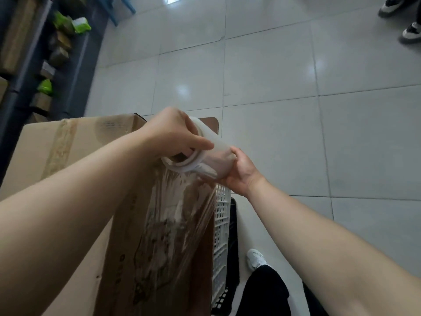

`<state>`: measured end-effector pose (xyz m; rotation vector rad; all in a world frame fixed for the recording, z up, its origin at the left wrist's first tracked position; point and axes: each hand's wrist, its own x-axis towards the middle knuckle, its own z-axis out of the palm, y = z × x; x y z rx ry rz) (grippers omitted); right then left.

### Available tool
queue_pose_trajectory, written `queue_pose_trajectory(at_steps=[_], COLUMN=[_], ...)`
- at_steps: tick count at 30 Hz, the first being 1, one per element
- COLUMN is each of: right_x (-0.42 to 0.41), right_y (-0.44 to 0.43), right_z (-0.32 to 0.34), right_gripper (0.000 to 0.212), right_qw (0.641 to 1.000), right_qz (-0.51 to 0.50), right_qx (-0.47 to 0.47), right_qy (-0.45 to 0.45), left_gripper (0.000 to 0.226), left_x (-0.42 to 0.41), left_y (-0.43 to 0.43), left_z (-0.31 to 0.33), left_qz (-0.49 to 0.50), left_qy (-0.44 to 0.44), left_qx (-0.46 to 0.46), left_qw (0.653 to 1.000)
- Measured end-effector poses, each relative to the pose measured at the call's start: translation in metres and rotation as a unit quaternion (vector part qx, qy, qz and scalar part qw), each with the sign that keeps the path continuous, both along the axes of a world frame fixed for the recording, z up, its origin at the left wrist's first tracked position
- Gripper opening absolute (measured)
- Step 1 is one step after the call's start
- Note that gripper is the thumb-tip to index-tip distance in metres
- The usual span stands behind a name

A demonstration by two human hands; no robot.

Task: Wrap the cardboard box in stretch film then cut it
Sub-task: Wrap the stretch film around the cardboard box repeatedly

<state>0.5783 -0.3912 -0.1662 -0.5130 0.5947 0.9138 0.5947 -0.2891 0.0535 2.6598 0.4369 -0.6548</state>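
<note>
Two bare hands are sharing one roll of stretch film (206, 135) in the head view, the only view given. The left hand (169, 133) is clasping the roll's far end from above, its fingers curling over the rim and its thumb lying along the roll's side. The right hand (242, 176) is gripping the near end from below, its fingers wrapping round the roll and showing only dimly through the cloudy plastic. The roll is hanging tilted in the air, just above the upper right edge of the cardboard box (95, 137).

A sheet of film (180, 213) is running down from the roll, wrinkling and clinging to the box's printed right side. The box is standing tall on the left of the frame, with a strip of tape (59, 147) crossing its top.

Just beside the box on its right, a white lattice crate (222, 215) is leaning or standing upright, with a dark crate (224, 299) touching it. A black trouser leg (266, 293) and a white shoe (256, 258) are showing on the pale tiled floor (273, 110). Another person's shoes (405, 19) are standing well apart at the upper right. Shelving (34, 65) along the left is holding small cartons and green packets (79, 25).
</note>
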Motion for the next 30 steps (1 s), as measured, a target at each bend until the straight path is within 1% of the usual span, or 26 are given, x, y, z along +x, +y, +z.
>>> queue_pose_trajectory(at_steps=[9, 13, 18, 22, 25, 28, 30], right_x=[-0.001, 0.007, 0.028, 0.048, 0.064, 0.076, 0.081], right_y=[-0.02, -0.015, -0.004, 0.005, 0.011, 0.014, 0.016], right_z=[0.005, 0.003, 0.004, 0.005, 0.006, 0.007, 0.007], right_gripper=[0.056, 0.05, 0.044, 0.053, 0.051, 0.043, 0.036], right_qw=[0.997, 0.999, 0.999, 1.0, 1.0, 1.0, 1.0], right_qz=[-0.046, -0.041, -0.019, 0.003, 0.013, 0.018, 0.021], right_qx=[0.058, 0.029, -0.014, -0.017, -0.01, 0.001, 0.007], right_qy=[0.007, 0.019, 0.03, 0.016, -0.006, -0.012, -0.015], left_gripper=[0.051, 0.039, 0.032, 0.023, 0.02, 0.021, 0.025], left_x=[0.006, 0.011, 0.02, 0.033, 0.04, 0.046, 0.052], left_y=[-0.029, -0.017, 0.003, 0.011, 0.017, 0.019, 0.019], left_z=[-0.002, -0.008, -0.008, -0.007, -0.007, -0.008, -0.009], left_qz=[0.013, -0.007, -0.021, -0.067, -0.082, -0.058, 0.008], left_qy=[0.017, 0.018, 0.003, 0.0, 0.007, 0.017, 0.017], left_qx=[-0.029, 0.016, -0.003, 0.058, 0.091, 0.084, 0.042], left_qw=[0.999, 1.0, 1.0, 0.996, 0.992, 0.995, 0.999])
